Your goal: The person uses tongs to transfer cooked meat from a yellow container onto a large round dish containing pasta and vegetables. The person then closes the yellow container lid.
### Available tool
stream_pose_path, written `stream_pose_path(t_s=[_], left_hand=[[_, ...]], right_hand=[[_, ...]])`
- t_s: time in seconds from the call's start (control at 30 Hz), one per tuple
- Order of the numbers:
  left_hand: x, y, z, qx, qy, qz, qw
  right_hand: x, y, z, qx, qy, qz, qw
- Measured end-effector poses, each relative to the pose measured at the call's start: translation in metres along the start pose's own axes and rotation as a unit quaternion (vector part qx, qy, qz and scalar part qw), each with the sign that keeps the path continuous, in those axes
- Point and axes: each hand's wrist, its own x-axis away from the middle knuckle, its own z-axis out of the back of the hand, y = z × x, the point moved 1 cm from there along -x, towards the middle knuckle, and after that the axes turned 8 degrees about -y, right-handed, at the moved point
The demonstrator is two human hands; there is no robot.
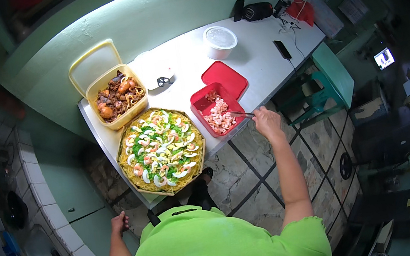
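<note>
My right hand grips the handle of a thin metal utensil; its far end reaches among the peeled shrimp, so I cannot tell whether it is a spoon or fork. The shrimp fill part of a red plastic container, whose red lid lies behind it. Left of that sits an octagonal tray of yellow noodles, topped with sliced egg, shrimp and chopped greens. My left hand hangs low beside the table's left end, fingers curled, with nothing visible in it.
On the white table stand a yellowish tub of dark stewed food with its lid propped up, a round white lidded tub, a black speaker and a phone. A green chair adjoins the right side. A tiled counter runs along the left.
</note>
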Motion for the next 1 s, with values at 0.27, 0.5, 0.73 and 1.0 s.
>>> stream_pose_path(t_s=[0.27,0.5,0.73,1.0], left_hand=[[-0.012,0.001,0.003,-0.137,-0.072,-0.133,0.979],[-0.068,-0.046,0.02,-0.107,-0.024,-0.07,0.991],[-0.05,0.006,0.015,-0.085,-0.062,-0.072,0.992],[-0.01,0.023,-0.004,-0.027,-0.019,-0.035,0.999]], right_hand=[[-0.011,0.005,-0.024,0.007,0.029,-0.001,1.0],[0.014,0.011,0.002,-0.136,0.017,-0.006,0.99],[-0.025,-0.004,-0.009,0.072,-0.019,0.061,0.995],[-0.034,-0.017,0.01,0.029,-0.092,-0.03,0.995]])
